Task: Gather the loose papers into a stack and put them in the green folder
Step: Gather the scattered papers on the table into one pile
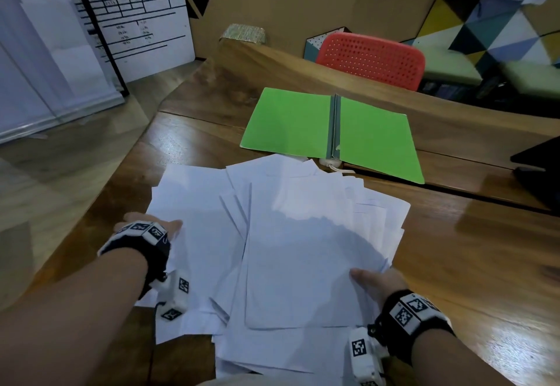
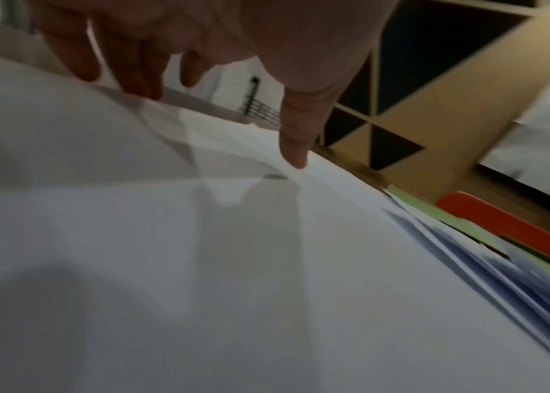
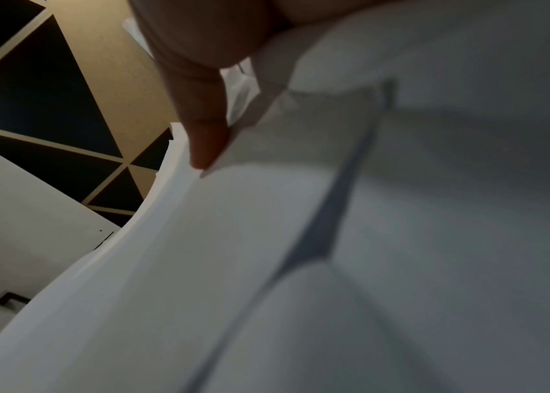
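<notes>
Several loose white papers [image 1: 297, 249] lie fanned in an untidy heap on the wooden table [image 1: 485, 249]. Beyond them the green folder [image 1: 288, 122] lies open and flat, spine toward me. My left hand [image 1: 157, 228] is at the heap's left edge; its thumb [image 2: 295, 149] presses on top of the papers [image 2: 266, 266] and its fingers reach past the edge. My right hand [image 1: 375, 282] grips the lower right corner. Its thumb [image 3: 206, 143] lies on top of the papers [image 3: 401, 239], which curve upward, and its other fingers are hidden beneath.
A small white object with a cord [image 1: 330, 162] pokes out under the folder's near edge. A red perforated chair back [image 1: 372, 55] stands behind the table. A dark flat object [image 1: 539, 167] sits at the right edge, and a whiteboard [image 1: 136, 12] leans at the far left.
</notes>
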Demonstrator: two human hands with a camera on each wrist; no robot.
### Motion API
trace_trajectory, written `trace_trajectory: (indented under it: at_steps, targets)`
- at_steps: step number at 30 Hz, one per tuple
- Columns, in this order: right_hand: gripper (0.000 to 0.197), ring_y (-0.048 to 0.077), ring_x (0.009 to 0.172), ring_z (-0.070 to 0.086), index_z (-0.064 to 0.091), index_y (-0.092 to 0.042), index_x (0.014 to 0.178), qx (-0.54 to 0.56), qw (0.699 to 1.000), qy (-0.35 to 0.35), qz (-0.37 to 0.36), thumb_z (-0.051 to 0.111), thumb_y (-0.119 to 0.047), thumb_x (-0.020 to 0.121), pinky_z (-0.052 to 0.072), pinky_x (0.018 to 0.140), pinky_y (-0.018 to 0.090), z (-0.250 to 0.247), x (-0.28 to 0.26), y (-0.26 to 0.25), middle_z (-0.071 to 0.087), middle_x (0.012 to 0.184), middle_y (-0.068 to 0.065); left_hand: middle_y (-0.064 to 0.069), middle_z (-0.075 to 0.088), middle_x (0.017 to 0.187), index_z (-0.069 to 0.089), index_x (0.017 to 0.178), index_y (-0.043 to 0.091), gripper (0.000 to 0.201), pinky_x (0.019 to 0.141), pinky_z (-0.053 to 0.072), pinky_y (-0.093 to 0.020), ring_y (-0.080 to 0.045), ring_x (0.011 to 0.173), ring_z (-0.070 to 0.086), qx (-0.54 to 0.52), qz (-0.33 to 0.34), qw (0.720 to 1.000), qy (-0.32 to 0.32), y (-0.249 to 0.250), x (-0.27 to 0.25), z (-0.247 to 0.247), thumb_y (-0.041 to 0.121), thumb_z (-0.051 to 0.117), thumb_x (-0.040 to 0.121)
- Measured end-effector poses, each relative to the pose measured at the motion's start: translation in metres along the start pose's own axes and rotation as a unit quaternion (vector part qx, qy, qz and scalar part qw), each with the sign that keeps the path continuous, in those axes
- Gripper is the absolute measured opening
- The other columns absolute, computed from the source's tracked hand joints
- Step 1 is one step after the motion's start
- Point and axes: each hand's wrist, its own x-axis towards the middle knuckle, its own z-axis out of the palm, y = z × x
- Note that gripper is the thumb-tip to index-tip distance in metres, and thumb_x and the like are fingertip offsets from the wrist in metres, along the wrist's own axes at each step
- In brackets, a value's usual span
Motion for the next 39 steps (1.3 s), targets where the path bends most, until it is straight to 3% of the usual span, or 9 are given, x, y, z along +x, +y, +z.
trace_trajectory:
  at_steps: [7,14,18,23,26,29,33,35,39]
  targets:
    - [0.060,0.038,0.093,0.064,0.059,0.000,0.111,0.004,1.000,0.003,-0.002,0.081,-0.031,0.066,0.053,0.087,0.050,0.003,0.001,-0.002,0.067,0.105,0.020,-0.010,0.058,0.067,0.055,0.071,0.007,0.043,0.071,0.048,-0.034,-0.025,0.061,0.056,0.014,0.073,0.996,-0.058,0.004,-0.012,-0.001,0.046,0.072,0.065]
    - [0.056,0.038,0.093,0.063,0.058,0.001,0.112,-0.005,1.000,0.001,-0.008,0.078,-0.029,0.071,0.053,0.081,0.043,0.001,0.000,-0.001,0.065,0.107,0.021,-0.020,0.061,0.122,0.057,0.119,0.001,0.044,0.094,0.045,-0.036,-0.034,0.113,0.058,0.047,0.120,0.990,-0.057,0.009,-0.019,-0.002,0.018,0.065,0.079]
    - [0.058,0.037,0.092,0.063,0.058,0.001,0.112,-0.003,1.000,0.003,-0.008,0.080,-0.030,0.068,0.054,0.083,0.045,0.002,0.000,0.000,0.066,0.105,0.020,-0.019,0.064,0.116,0.061,0.110,0.009,0.043,0.083,0.046,-0.033,-0.034,0.097,0.060,-0.058,0.204,0.976,-0.056,0.020,-0.043,-0.038,0.019,0.073,0.070]
    - [0.059,0.037,0.093,0.063,0.058,0.003,0.111,0.007,1.000,0.007,-0.005,0.081,-0.029,0.066,0.054,0.084,0.044,0.002,0.003,0.000,0.065,0.106,0.020,-0.007,0.062,0.092,0.064,0.102,0.016,0.039,0.057,0.039,-0.023,-0.017,0.066,0.054,-0.224,0.380,0.897,0.023,0.033,-0.115,-0.119,0.020,0.076,0.064]
    - [0.053,0.036,0.092,0.064,0.060,0.003,0.106,0.008,1.000,0.007,-0.003,0.080,-0.027,0.068,0.054,0.081,0.041,0.004,0.003,0.000,0.067,0.104,0.020,-0.003,0.067,0.087,0.068,0.098,0.017,0.039,0.067,0.044,-0.024,-0.017,0.079,0.059,-0.314,0.436,0.842,0.052,0.040,-0.138,-0.156,0.021,0.079,0.060]
    - [0.054,0.035,0.090,0.066,0.063,0.002,0.104,0.012,1.000,0.002,-0.015,0.082,-0.029,0.064,0.055,0.082,0.043,0.004,0.005,0.002,0.069,0.102,0.018,0.010,0.072,0.058,0.068,0.075,0.017,0.018,0.057,0.056,-0.019,-0.008,0.059,0.067,-0.430,0.445,0.785,-0.034,0.054,-0.144,-0.162,0.002,0.074,0.069]
    - [0.062,0.034,0.088,0.065,0.060,0.007,0.106,0.027,1.000,-0.016,-0.002,0.082,-0.027,0.059,0.054,0.077,0.038,0.001,0.004,0.000,0.068,0.099,0.020,-0.015,0.073,0.096,0.065,0.080,0.011,0.041,0.067,0.061,-0.035,-0.020,0.070,0.073,-0.379,0.367,0.837,-0.143,0.075,-0.120,-0.109,0.021,0.089,0.048]
    - [0.071,0.036,0.100,0.061,0.054,0.009,0.118,0.079,0.997,-0.021,0.006,0.080,-0.029,0.064,0.051,0.083,0.041,-0.002,0.002,-0.006,0.063,0.112,0.023,-0.016,0.068,0.107,0.067,0.089,0.007,0.045,0.059,0.057,-0.022,-0.008,0.058,0.068,-0.328,0.326,0.865,-0.193,0.078,-0.109,-0.065,0.012,0.086,0.049]
    - [0.086,0.040,0.135,0.033,0.027,-0.008,0.146,0.183,0.976,-0.092,0.069,0.059,-0.055,0.081,0.034,0.099,0.051,-0.009,-0.008,-0.010,0.028,0.153,0.017,-0.018,0.057,0.128,0.046,0.125,-0.001,0.073,0.083,0.044,-0.029,-0.027,0.109,0.060,-0.150,0.238,0.945,-0.167,0.065,-0.102,0.013,0.018,0.082,0.064]
